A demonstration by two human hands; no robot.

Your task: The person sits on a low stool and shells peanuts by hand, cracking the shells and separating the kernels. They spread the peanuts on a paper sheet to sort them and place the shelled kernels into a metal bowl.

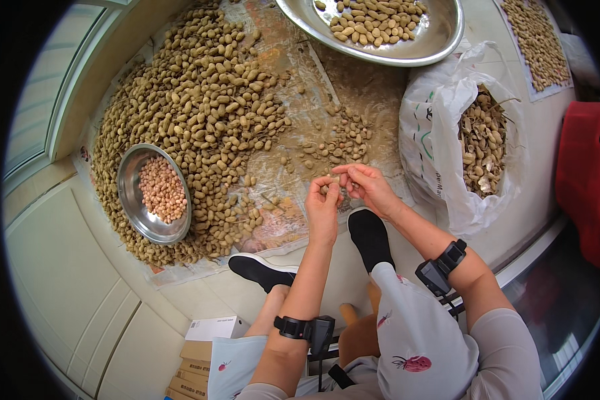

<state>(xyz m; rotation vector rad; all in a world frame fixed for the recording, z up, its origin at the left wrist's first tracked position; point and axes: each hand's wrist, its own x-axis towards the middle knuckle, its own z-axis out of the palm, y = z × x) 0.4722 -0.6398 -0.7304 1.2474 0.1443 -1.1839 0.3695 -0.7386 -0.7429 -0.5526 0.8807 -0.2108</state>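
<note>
My left hand [325, 195] holds a peanut between thumb and fingers, partly hidden by them. Close beside it, on the right, my right hand [362, 182] has its thumb and fingertips bent near that peanut; whether it grips anything is unclear. Below both hands lies a small scatter of peanuts and shell bits [347, 137] on the dirty floor sheet. A large heap of unshelled peanuts [205, 100] spreads to the left. On its lower left part rests a steel bowl [125, 200] with shelled pinkish peanut kernels [161, 189].
A white plastic bag [425, 135] full of empty shells stands at the right. Behind it, a large metal basin [445, 42] holds unshelled peanuts. More peanuts lie on a sheet [535, 45] at top right. Cardboard boxes [195, 367] are stacked near my left leg.
</note>
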